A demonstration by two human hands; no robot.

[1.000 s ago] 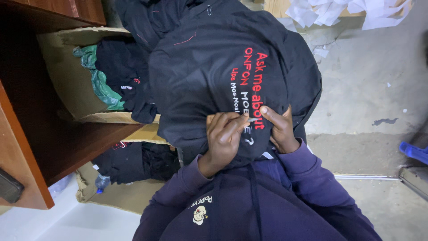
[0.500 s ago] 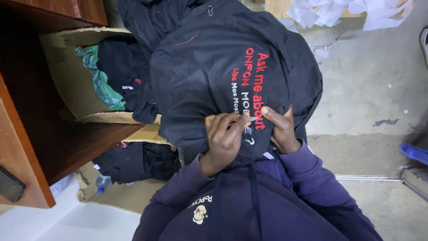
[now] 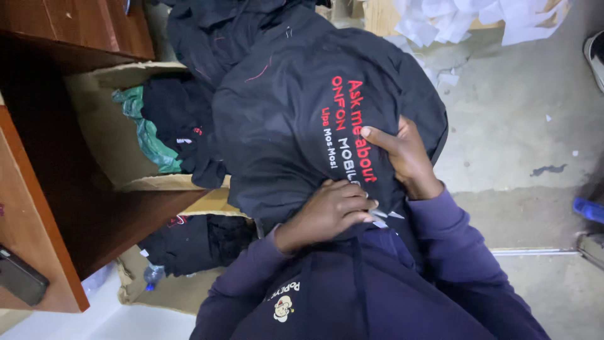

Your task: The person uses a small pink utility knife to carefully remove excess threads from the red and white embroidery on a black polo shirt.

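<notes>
A black garment [image 3: 283, 119] with red and white printed lettering is draped over my lap and hangs away from me. My left hand [image 3: 327, 211] rests on its near edge with the fingers closed on the fabric; small pale metal tips [image 3: 382, 215] poke out past those fingers, and I cannot tell what they belong to. My right hand [image 3: 406, 157] grips the cloth beside the lettering, thumb stretched across the print. Both arms are in purple sleeves [image 3: 440, 239].
An open cardboard box [image 3: 104, 135] to the left holds dark clothes and a green cloth [image 3: 148, 135]. A wooden shelf unit [image 3: 44, 208] with a phone [image 3: 20, 278] stands at far left. More black clothes [image 3: 195, 242] and a bottle [image 3: 151, 276] lie below. White paper scraps [image 3: 465, 19] sit on the concrete floor.
My hands have come apart: the right one slid up onto the lettering, while the left stayed low at the garment's near edge and flattened out.
</notes>
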